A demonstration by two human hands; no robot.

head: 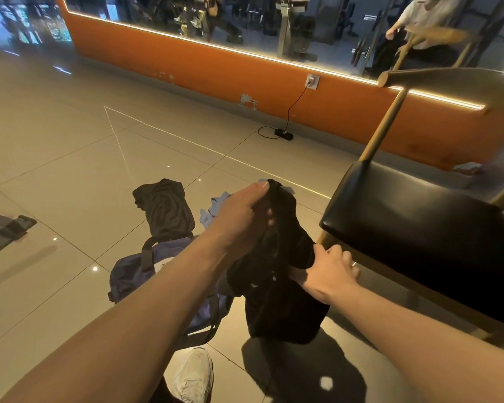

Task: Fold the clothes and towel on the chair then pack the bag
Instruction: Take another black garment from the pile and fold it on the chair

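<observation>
A black power strip (284, 135) lies by the orange wall (216, 74).

Head-worn wide view, forward and down, low over floor (56, 175)

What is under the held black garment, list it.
The blue bag lies partly under the black garment; its opening and contents are hidden by the cloth.

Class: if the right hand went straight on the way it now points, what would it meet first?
The right hand would meet the black garment it grips; beyond that, likely the left hand, though depth is unclear.
</observation>
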